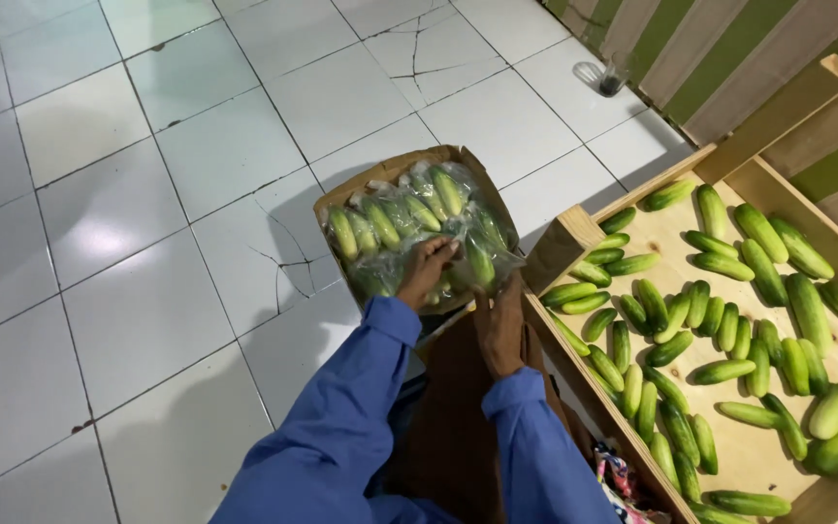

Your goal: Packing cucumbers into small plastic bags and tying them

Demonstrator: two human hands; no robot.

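Note:
A cardboard box (395,170) sits on the white tiled floor, filled with cucumbers in a clear plastic bag (404,218). My left hand (427,272) rests on top of the bag near its front, fingers curled into the plastic. At the box's near right corner my right hand (499,325) presses against the bag's edge; I cannot see whether it grips it. Both arms wear blue sleeves.
A slanted wooden display bin (574,233) stands to the right, holding several loose green cucumbers (720,320). A dark glass (613,78) stands on the floor by the green-striped wall. Some floor tiles are cracked.

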